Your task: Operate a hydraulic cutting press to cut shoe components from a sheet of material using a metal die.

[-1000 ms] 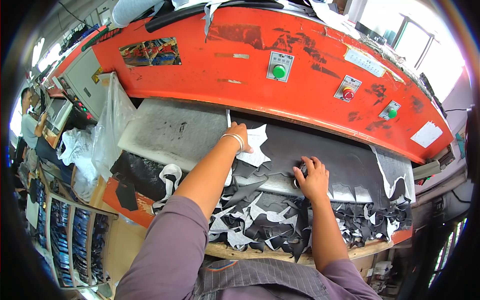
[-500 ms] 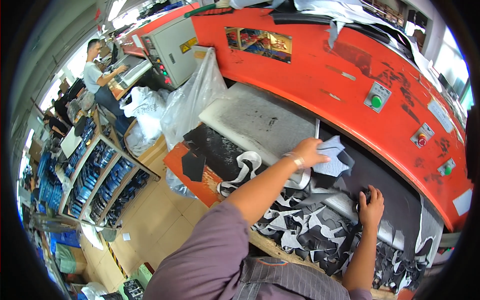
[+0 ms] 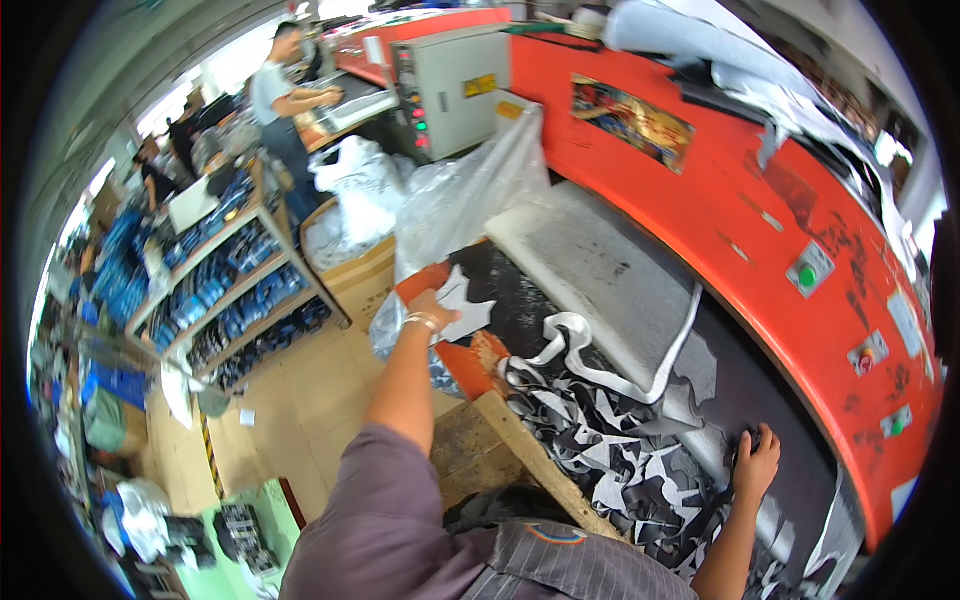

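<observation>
My left hand [image 3: 430, 310] is over the orange corner of the machine's table, its fingers closed on the edge of a pale grey cut fabric piece [image 3: 468, 306]. The piece has pointed corners and lies against a worn black sheet [image 3: 505, 290]. Farther right, my right hand [image 3: 757, 464] rests at the front edge of the dark cutting bed [image 3: 745, 385], fingers curled around a small dark object that they mostly hide. Between my hands lies a heap of black and white fabric offcuts [image 3: 610, 450]. A white strip [image 3: 630, 385] curls above the heap.
The orange press beam [image 3: 700, 180] spans the far side, with a green button [image 3: 808, 276] and a red knob [image 3: 865, 361]. A wooden board [image 3: 535, 455] edges the near side. Left stand a loaded shelf rack [image 3: 230, 290], a plastic-lined carton [image 3: 355, 270] and another person [image 3: 285, 110].
My left hand has carried the pale fabric piece left, from the cutting bed to the orange table corner. My right hand stays by the bed's edge. The view has turned left.
</observation>
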`<state>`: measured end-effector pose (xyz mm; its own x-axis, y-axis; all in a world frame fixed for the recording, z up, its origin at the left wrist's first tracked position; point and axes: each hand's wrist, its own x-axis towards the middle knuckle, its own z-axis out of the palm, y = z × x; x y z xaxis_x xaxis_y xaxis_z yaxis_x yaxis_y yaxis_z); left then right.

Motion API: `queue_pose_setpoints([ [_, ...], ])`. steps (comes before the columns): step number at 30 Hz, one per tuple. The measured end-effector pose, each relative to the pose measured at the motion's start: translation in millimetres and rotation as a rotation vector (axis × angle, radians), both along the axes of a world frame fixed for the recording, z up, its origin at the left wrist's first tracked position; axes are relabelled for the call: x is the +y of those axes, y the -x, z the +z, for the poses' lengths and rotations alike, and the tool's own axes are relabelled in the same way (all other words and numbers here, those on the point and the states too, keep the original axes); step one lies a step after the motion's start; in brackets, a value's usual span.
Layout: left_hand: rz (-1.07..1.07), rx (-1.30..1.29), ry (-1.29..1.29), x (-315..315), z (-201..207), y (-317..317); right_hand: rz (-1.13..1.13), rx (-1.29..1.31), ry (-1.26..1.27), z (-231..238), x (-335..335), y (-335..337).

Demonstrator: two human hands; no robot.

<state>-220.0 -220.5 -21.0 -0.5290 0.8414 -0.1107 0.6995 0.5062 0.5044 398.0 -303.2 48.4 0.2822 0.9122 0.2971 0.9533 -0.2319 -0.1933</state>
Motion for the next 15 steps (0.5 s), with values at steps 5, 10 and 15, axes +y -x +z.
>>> queue_pose_setpoints([
  [5, 0.210, -0.196, -0.430, -71.6, -35.2, -28.1, 0.078, -0.055, -0.013, -8.6, -30.2, -21.2],
  [10, 0.197, -1.319, -1.285, -235.2, 19.5, -88.1, 0.032, -0.150, 0.072, 13.4, -67.0, -31.5],
  [15, 0.169, -1.224, -1.866, -424.2, 72.4, -96.6, 0.010, -0.031, 0.053, 22.6, -72.0, -57.2],
])
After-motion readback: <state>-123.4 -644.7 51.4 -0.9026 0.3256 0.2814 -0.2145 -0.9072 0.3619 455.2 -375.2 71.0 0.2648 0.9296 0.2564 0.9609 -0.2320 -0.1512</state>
